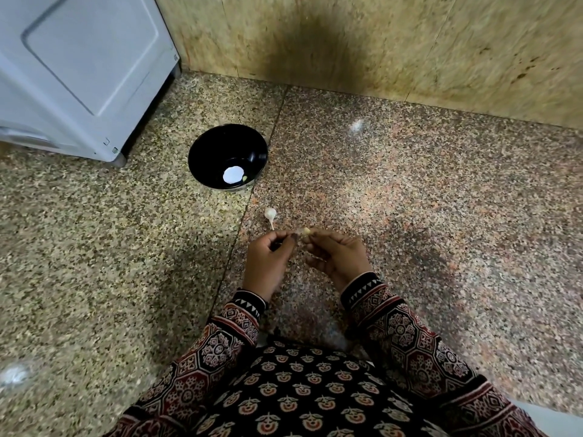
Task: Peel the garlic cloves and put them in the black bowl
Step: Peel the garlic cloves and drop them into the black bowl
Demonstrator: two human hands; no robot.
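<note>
A black bowl [217, 146] stands on the speckled stone floor, up and left of my hands. One small pale peeled clove [244, 178] lies inside it beside a white glare spot. A garlic head with a thin stalk [270, 213] lies on the floor between the bowl and my hands. My right hand [337, 257] pinches a pale garlic clove [306, 231] at its fingertips. My left hand [268, 260] has its fingers curled, the fingertips pinching at the clove's skin from the left.
A white appliance [85, 67] stands at the back left, its corner close to the bowl. A yellowish stone wall [410, 42] with a dark stain runs along the back. My patterned sleeves and lap [303, 389] fill the bottom of the view.
</note>
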